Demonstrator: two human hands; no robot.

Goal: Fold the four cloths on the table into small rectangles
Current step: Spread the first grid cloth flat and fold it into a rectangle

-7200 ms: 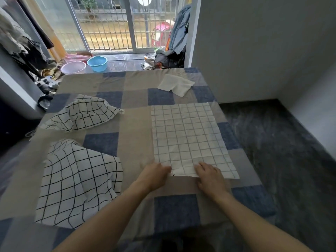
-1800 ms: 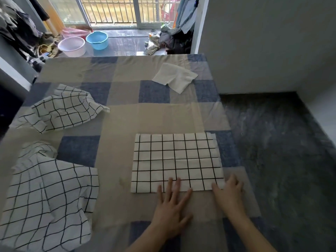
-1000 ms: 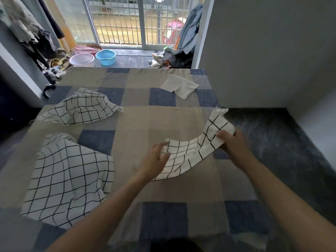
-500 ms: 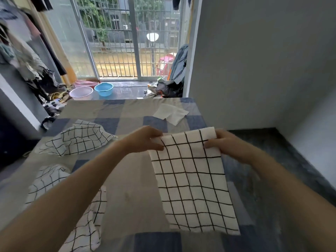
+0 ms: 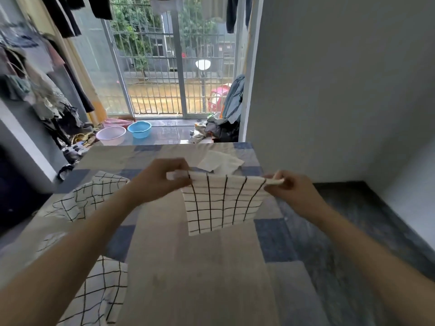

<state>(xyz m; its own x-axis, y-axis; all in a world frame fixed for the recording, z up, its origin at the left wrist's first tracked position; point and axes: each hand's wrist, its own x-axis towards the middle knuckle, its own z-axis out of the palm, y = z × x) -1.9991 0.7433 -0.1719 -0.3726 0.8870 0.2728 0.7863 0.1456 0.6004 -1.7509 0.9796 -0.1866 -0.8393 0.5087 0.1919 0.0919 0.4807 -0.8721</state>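
A white cloth with a black grid (image 5: 221,203) hangs in the air above the table, folded over and shorter than it is wide. My left hand (image 5: 162,178) pinches its upper left corner and my right hand (image 5: 292,189) pinches its upper right corner. Two more grid cloths lie crumpled on the left: one mid-left (image 5: 89,196), one at the near left (image 5: 98,292), partly behind my left arm. A plain cream cloth (image 5: 221,162) lies crumpled at the table's far right.
The table (image 5: 188,267) wears a beige and blue checked cover. Its right edge drops to a dark floor (image 5: 341,231) beside a grey wall. Beyond the far edge sit a pink basin (image 5: 110,135), a blue basin (image 5: 140,128), piled clothes and a barred glass door.
The hanging cloth now shows about half the length it had half a second ago, doubled over. Both hands have come lower and spread a little wider. The camera tilted up.
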